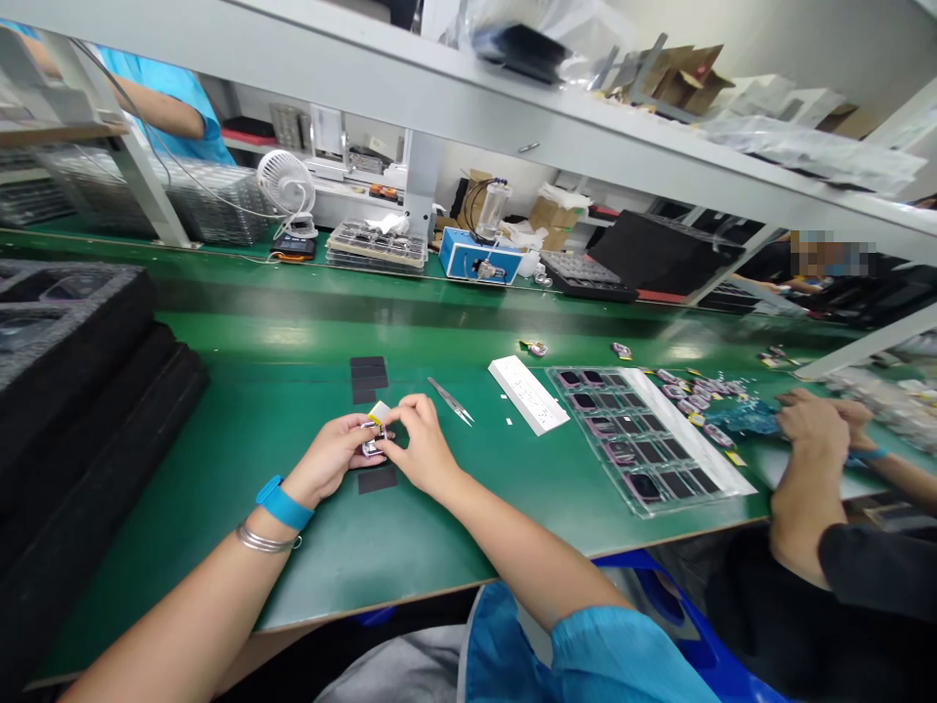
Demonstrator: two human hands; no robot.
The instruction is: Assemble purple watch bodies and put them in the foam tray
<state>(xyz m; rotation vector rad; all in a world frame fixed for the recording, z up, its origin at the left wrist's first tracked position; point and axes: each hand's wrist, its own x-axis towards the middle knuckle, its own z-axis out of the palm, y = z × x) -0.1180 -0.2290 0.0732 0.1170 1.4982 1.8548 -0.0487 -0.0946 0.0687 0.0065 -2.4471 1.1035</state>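
On the far left of the green table [220, 557] stands a stack of black foam trays [80, 361], and the top tray has shaped hollows. Flat dark pads [368, 379] lie on the table ahead of the hands, and one more dark pad [378, 479] lies just below them. The left hand [329, 457], with a blue wristband [282, 503] and a metal bangle [264, 538], and the right hand [425, 451] are close together. Both pinch a small metal frame [373, 439] with a yellow piece on it, and they hold it just above the table. Steel tweezers [450, 401] lie near the right hand, not touching it. Further right is a white power strip [528, 394]. After it lies a clear compartment tray [644, 439], and its compartments hold dark rectangular parts with pink edges. More pink-edged parts [688, 395] lie loose beyond the tray. At the right end, the hands of a co-worker [812, 425] work near a crumpled blue sheet [743, 418].
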